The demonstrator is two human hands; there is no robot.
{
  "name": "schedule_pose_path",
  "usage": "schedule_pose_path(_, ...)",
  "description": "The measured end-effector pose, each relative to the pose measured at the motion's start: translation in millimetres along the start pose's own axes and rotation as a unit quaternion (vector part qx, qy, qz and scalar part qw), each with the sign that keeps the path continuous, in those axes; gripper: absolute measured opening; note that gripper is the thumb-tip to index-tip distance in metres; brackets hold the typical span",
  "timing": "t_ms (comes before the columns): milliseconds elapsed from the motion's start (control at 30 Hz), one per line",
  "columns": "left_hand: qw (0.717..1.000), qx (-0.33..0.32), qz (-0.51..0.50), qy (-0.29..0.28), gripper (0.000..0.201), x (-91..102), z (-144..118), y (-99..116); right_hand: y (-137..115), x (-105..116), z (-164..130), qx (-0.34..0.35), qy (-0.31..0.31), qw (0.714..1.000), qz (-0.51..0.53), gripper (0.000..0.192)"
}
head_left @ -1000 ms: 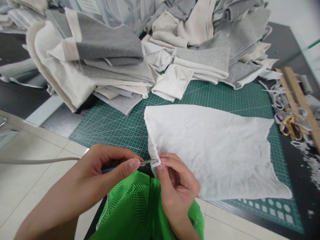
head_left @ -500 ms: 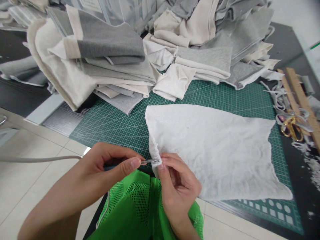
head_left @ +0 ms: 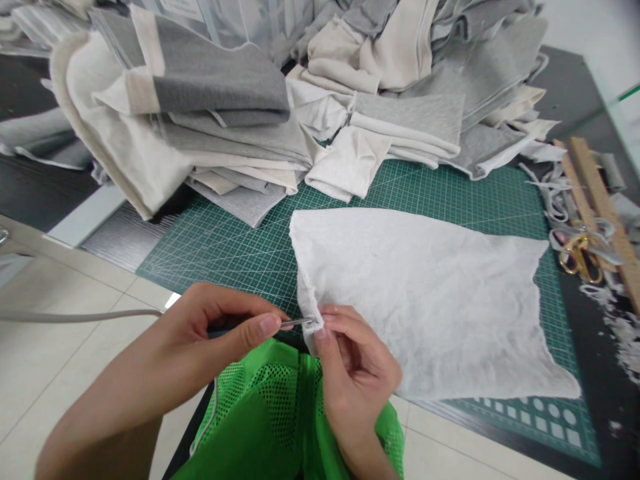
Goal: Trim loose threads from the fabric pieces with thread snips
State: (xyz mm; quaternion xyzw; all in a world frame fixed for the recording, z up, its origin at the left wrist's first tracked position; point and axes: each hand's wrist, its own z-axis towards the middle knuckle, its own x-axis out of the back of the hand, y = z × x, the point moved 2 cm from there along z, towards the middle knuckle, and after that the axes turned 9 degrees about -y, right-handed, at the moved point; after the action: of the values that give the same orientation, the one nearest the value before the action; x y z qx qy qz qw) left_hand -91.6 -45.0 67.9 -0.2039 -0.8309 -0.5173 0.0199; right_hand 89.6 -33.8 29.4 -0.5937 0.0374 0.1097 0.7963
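Bright, even overhead light, soft shadows only, slight glare on floor tiles (head_left: 60, 373); centre sharp, edges stretched and mildly blurred.

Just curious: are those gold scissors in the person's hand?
No, the gold scissors lie at the mat's right edge; the left hand holds a thin metal tool.
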Motion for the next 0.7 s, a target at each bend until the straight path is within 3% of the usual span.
schedule_pose_path(467, 0.999, 0.037, -0.005, -0.01, 0.034, 0.1, -2.8, 0.5, -1.8, 0.4, 1.2, -0.007, 0.005, 1.0, -0.008, 0.03)
schedule_pose_path(700, 1.0, 0.024, -0.001, -0.014, 0.032, 4.0, -0.2, 0.3, -1.8, 1.0, 1.2, -0.005, 0.007, 1.0, -0.009, 0.031)
